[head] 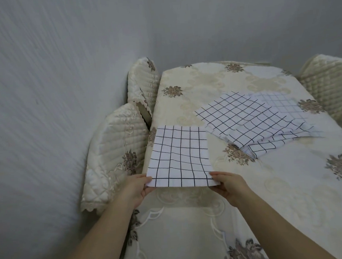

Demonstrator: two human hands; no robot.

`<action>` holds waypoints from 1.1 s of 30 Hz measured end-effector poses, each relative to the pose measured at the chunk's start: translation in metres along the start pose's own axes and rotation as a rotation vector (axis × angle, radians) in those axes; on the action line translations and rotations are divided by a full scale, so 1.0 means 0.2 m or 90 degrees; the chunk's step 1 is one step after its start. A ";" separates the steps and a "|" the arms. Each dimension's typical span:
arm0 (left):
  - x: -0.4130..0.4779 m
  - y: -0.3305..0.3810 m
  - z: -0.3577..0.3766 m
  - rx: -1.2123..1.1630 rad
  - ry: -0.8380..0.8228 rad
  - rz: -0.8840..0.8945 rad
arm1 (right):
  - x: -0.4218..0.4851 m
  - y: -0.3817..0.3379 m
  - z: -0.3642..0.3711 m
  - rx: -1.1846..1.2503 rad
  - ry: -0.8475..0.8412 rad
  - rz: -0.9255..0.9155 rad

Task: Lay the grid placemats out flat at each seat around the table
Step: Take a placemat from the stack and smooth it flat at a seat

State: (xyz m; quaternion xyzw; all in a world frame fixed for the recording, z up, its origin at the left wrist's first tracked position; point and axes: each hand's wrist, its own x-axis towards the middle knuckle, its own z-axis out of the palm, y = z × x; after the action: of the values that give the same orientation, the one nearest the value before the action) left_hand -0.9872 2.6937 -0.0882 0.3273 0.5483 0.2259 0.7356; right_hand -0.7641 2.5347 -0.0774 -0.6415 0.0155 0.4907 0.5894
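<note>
A white placemat with a dark grid point(179, 155) lies spread near the left edge of the table point(293, 191), which wears a cream floral cloth. My left hand point(137, 188) pinches its near left corner and my right hand point(228, 184) pinches its near right corner. That near edge is lifted slightly off the cloth. Further right, a loose pile of grid placemats point(249, 121) lies overlapping and skewed, with a paler grid mat point(280, 104) beneath at the back.
Two chairs with quilted cream covers stand against the table's left side, one near point(114, 154) and one farther back point(143, 82). Another covered chair point(330, 84) stands at the far right. A grey wall runs close along the left and behind.
</note>
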 end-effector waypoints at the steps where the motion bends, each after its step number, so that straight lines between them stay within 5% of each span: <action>1: 0.00 -0.02 -0.01 0.012 0.003 -0.008 | 0.00 0.02 -0.01 -0.003 0.003 0.005; 18: -0.08 -0.26 -0.05 0.048 0.049 -0.014 | -0.01 0.23 -0.14 -0.136 0.032 0.026; 33: -0.02 -0.29 -0.01 0.055 0.054 -0.001 | 0.05 0.28 -0.13 -0.098 0.088 0.020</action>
State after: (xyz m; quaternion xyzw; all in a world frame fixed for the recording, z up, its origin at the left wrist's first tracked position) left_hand -0.9910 2.6522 -0.1286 0.3486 0.5883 0.2152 0.6972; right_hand -0.7757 2.5029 -0.1302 -0.7171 0.0286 0.4539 0.5282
